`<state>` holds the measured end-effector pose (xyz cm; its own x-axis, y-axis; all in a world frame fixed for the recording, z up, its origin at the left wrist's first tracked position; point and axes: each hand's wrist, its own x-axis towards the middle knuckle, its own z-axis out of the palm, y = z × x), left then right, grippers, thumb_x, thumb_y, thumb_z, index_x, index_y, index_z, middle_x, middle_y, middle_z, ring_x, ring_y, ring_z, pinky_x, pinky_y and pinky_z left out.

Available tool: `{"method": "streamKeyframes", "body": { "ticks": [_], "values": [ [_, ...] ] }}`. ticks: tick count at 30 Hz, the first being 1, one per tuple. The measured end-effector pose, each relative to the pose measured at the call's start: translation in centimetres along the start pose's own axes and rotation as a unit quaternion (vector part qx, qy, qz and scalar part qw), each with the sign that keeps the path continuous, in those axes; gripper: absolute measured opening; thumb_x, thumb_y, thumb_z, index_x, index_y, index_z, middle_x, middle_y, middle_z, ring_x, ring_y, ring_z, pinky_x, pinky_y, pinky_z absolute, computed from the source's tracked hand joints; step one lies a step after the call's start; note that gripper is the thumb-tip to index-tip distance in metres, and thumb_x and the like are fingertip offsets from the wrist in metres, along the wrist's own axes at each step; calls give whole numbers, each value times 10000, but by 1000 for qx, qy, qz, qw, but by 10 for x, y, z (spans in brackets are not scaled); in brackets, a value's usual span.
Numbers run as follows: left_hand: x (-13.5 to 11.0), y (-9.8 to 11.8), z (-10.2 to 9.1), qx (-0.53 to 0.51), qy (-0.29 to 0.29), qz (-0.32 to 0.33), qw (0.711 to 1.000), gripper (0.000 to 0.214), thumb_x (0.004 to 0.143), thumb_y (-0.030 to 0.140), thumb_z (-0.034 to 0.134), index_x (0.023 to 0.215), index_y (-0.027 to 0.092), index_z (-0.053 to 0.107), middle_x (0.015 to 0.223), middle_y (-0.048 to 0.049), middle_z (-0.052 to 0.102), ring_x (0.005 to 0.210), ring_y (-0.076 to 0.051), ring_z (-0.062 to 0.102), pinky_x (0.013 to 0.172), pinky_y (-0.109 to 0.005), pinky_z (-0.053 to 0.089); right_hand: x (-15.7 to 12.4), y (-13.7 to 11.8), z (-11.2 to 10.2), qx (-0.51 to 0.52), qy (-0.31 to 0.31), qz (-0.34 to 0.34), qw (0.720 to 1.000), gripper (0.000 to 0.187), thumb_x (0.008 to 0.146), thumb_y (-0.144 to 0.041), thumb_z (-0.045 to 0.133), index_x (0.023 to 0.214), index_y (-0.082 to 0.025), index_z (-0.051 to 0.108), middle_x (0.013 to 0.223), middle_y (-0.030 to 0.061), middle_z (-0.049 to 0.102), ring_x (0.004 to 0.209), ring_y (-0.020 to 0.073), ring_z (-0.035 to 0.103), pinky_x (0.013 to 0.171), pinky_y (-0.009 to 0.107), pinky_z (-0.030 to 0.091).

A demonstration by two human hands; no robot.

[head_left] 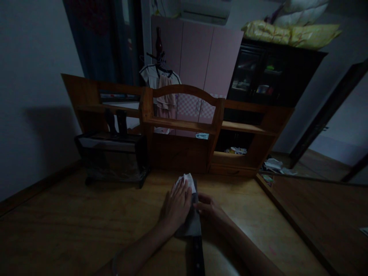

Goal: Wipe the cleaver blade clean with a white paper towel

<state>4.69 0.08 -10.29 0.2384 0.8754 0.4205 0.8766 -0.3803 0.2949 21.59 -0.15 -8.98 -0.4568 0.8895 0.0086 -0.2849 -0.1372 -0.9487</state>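
Note:
A kitchen cleaver (191,223) lies flat on the wooden tabletop, its black handle (197,256) pointing toward me. My left hand (178,203) presses a white tissue or cloth (188,182) onto the far part of the blade, fingers close together over it. At the blade's right edge, my right hand (209,207) has its thumb and fingers curled in, holding the cleaver by that side. Part of the blade is hidden under my left hand and the white piece.
At the left back stands a knife block (110,157) with two black-handled knives in it. A wooden shelf unit (178,153) runs along the table's far edge. Pink wardrobe doors (195,57) and a dark cabinet (258,73) are behind it. The room is dim.

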Motion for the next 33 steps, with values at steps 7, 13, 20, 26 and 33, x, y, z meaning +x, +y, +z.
{"method": "streamKeyframes", "body": {
  "ticks": [7,13,20,26,33],
  "values": [
    [2,6,-2,-120,-4,23,993,518,1026,348,203,1521,200,236,1586,-44,216,1475,-167,120,1217,-440,189,0,4,0,13,20,10,1000,351,703,-219,757,1041,-134,712,992,106,698,889,240,659,781,320,498],
    [4,18,-10,-198,-49,37,978,525,1026,428,205,1494,221,323,1583,-1,223,1462,-130,197,1219,-358,217,1,9,0,-3,62,13,998,313,702,-280,764,966,-119,719,893,88,704,771,223,647,704,299,484],
    [6,13,-8,-207,-37,12,978,527,1026,427,180,1486,229,343,1576,7,250,1458,-129,210,1219,-358,210,-1,2,5,-26,57,2,998,307,695,-211,726,990,-124,730,969,105,703,859,246,649,749,303,479],
    [6,13,-11,-144,-40,11,989,519,1022,351,173,1475,180,358,1558,-37,300,1458,-145,213,1213,-378,223,2,8,1,-16,35,-3,999,337,723,-227,726,1045,-129,720,1017,113,697,914,250,645,805,329,481],
    [5,-5,4,-48,-4,-7,999,495,999,269,222,1452,159,387,1542,-79,333,1465,-212,189,1206,-506,177,2,4,3,-1,12,-4,1000,353,722,-242,732,1062,-153,711,1041,110,693,929,263,652,811,354,498]
  ]
}}
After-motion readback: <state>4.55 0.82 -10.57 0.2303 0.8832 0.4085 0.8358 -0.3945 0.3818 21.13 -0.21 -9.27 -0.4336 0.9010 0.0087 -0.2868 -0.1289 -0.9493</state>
